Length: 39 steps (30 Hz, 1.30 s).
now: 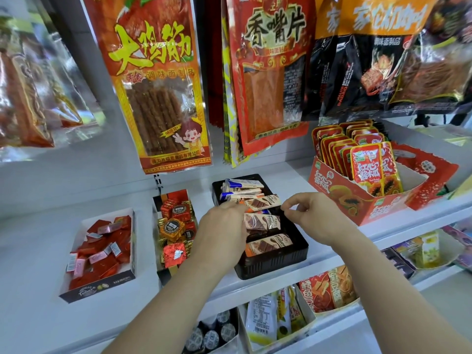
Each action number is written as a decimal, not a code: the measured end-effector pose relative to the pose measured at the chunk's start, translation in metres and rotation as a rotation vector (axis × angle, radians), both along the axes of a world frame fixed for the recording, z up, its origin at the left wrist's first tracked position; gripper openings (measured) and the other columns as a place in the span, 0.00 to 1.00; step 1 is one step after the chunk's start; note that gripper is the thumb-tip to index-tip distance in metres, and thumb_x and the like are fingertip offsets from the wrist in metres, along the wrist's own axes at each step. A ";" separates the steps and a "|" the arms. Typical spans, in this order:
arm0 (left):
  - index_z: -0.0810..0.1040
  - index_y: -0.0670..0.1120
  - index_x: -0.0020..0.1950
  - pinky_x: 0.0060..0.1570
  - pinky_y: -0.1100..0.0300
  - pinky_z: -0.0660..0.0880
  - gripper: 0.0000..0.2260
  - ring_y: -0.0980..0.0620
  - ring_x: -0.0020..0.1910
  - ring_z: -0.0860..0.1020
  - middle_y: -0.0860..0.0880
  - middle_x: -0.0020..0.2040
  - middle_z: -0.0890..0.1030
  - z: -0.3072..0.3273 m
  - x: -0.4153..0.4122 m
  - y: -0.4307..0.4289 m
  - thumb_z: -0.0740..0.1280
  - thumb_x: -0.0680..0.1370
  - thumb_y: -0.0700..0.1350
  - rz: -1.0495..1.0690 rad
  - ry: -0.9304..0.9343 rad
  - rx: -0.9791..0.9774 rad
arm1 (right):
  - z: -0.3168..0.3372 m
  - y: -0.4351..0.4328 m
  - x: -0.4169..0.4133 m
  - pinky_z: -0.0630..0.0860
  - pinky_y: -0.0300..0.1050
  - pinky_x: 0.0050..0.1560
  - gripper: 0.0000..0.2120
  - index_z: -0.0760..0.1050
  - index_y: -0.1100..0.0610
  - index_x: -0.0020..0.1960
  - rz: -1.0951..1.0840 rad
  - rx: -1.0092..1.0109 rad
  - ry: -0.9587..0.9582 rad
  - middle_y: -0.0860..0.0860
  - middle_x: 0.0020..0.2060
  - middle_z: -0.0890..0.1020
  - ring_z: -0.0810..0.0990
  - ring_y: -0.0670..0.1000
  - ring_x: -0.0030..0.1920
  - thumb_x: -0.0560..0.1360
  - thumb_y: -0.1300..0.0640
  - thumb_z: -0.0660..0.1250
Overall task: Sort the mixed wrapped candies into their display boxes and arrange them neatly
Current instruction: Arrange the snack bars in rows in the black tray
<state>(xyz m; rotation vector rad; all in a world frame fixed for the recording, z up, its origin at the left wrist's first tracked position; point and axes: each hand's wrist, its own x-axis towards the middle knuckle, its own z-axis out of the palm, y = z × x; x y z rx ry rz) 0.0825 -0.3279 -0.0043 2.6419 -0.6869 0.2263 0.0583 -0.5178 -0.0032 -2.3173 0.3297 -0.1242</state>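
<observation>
A black tray [293, 254] on the white shelf holds long wrapped chocolate bars, blue-ended ones at the back and brown ones in front. My left hand [221, 227] and my right hand [310, 212] each pinch an end of one brown bar [263, 201] above the tray's middle. Left of the tray, a black and orange box [166, 273] holds red and gold square candies [172, 229]. Further left, a white-walled box [76, 236] is filled with small red and pink wrapped candies [104, 247].
A red carton of papaya snack packs [357, 198] stands at the right of the shelf. Large snack bags [158, 85] hang from the back wall above the boxes. Lower shelves hold more packets [270, 318].
</observation>
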 end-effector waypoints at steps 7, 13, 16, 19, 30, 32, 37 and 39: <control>0.71 0.52 0.69 0.58 0.55 0.72 0.23 0.48 0.61 0.74 0.51 0.65 0.74 -0.009 0.005 -0.012 0.65 0.76 0.37 -0.007 0.012 0.067 | -0.017 0.016 0.013 0.70 0.42 0.40 0.04 0.77 0.40 0.42 -0.011 -0.167 0.053 0.54 0.49 0.78 0.77 0.53 0.45 0.72 0.49 0.70; 0.75 0.55 0.64 0.51 0.57 0.73 0.18 0.50 0.57 0.74 0.53 0.57 0.76 -0.006 0.003 -0.011 0.65 0.77 0.39 -0.008 -0.029 0.022 | -0.002 0.014 0.008 0.71 0.45 0.51 0.11 0.76 0.40 0.35 -0.012 -0.136 0.028 0.52 0.53 0.75 0.73 0.54 0.56 0.70 0.53 0.74; 0.78 0.56 0.62 0.52 0.59 0.73 0.13 0.53 0.54 0.74 0.55 0.55 0.78 0.005 0.002 -0.005 0.65 0.79 0.45 -0.008 0.032 -0.141 | 0.013 0.008 0.003 0.72 0.47 0.47 0.04 0.81 0.51 0.41 0.024 0.027 -0.009 0.54 0.47 0.80 0.77 0.51 0.50 0.72 0.59 0.73; 0.81 0.56 0.57 0.45 0.59 0.76 0.09 0.56 0.44 0.78 0.57 0.46 0.79 0.011 0.003 0.002 0.68 0.78 0.47 0.011 0.219 -0.324 | 0.024 0.003 -0.003 0.74 0.46 0.40 0.03 0.81 0.57 0.44 0.079 0.240 0.009 0.56 0.38 0.82 0.79 0.48 0.37 0.73 0.64 0.71; 0.82 0.55 0.55 0.50 0.59 0.77 0.09 0.56 0.51 0.78 0.54 0.52 0.82 0.008 0.000 0.008 0.66 0.79 0.45 -0.020 0.386 -0.178 | 0.027 0.001 -0.011 0.72 0.34 0.36 0.03 0.83 0.57 0.44 0.150 0.109 0.185 0.52 0.36 0.84 0.80 0.46 0.37 0.73 0.63 0.71; 0.82 0.55 0.55 0.51 0.59 0.76 0.09 0.55 0.52 0.78 0.54 0.52 0.82 0.009 -0.002 0.008 0.66 0.79 0.44 -0.019 0.351 -0.136 | 0.024 0.002 -0.010 0.74 0.40 0.43 0.04 0.84 0.54 0.42 0.157 0.033 0.196 0.50 0.39 0.84 0.80 0.48 0.42 0.72 0.62 0.72; 0.83 0.54 0.54 0.49 0.61 0.75 0.08 0.55 0.48 0.78 0.55 0.49 0.82 0.010 -0.004 0.007 0.68 0.77 0.46 -0.030 0.300 -0.050 | 0.021 0.004 -0.009 0.69 0.32 0.36 0.05 0.83 0.53 0.41 0.178 -0.039 0.180 0.44 0.33 0.81 0.77 0.42 0.36 0.72 0.62 0.72; 0.84 0.53 0.53 0.50 0.61 0.76 0.08 0.55 0.50 0.79 0.55 0.50 0.83 0.011 -0.005 0.007 0.67 0.77 0.45 -0.042 0.278 -0.014 | 0.019 0.007 -0.008 0.67 0.29 0.33 0.05 0.84 0.53 0.42 0.172 -0.087 0.171 0.42 0.32 0.79 0.76 0.41 0.34 0.72 0.62 0.72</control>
